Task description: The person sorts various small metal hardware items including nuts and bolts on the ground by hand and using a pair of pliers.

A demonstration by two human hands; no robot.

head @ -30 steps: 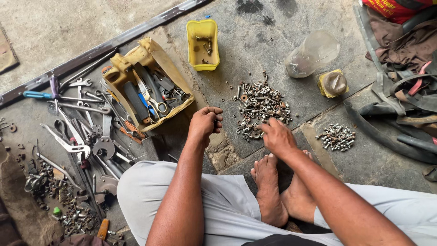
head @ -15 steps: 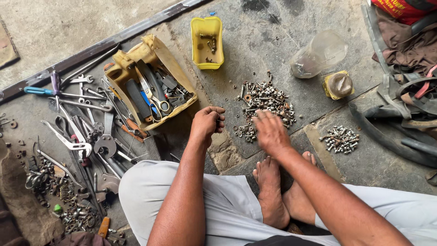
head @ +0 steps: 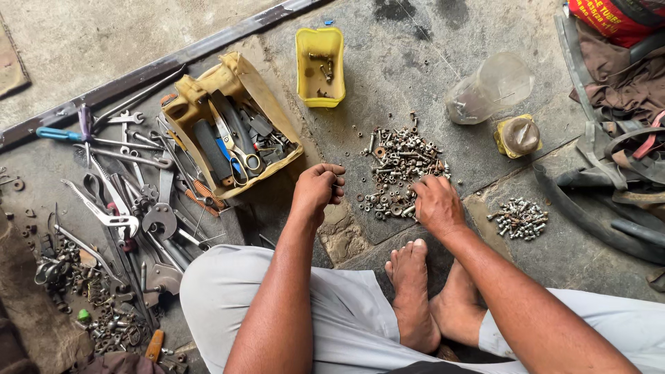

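While I sit cross-legged on the floor (head: 415, 55), my right hand (head: 436, 204) rests fingers-down on the near edge of the pile of nuts and bolts (head: 398, 166), its grip narrow on small pieces; which one I cannot tell. My left hand (head: 317, 190) hovers curled just beside the pile, fingers nearly closed, contents hidden. These parts look hard, small, dense and likely greasy, so I judge fingertip pinching by the shank or flats works best.
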